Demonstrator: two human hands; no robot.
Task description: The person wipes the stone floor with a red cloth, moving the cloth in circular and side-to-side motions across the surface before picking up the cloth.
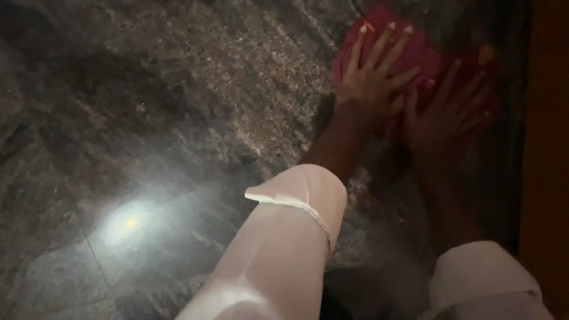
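Two hands, both mine, are pressed flat on one item: a soft red cloth, crumpled and roughly rectangular, lying on a polished dark grey stone surface with pale speckled veining. The cloth sits at the upper right of the view, close to a tall brown wooden edge that runs down the right side. Item one, my left hand: palm down on the left half of the cloth, fingers spread wide and straight, fingertips reaching toward the far edge of the fabric; it grips nothing, only bears on the cloth. Item two, my right hand: palm down on the right half of the cloth, fingers likewise fanned out, blurred and in deep shadow, so I cannot tell how firmly it bears down. The two hands lie just beside each other, thumbs near or touching; which, I cannot tell. Item three, a white cuffed sleeve on my left forearm, turned back above the wrist. Item four, a matching white sleeve on my right arm, at the lower right corner. Item five, one bright round reflection of a light on the stone, lower left, well apart from the cloth. A thin joint line crosses the stone near that reflection.
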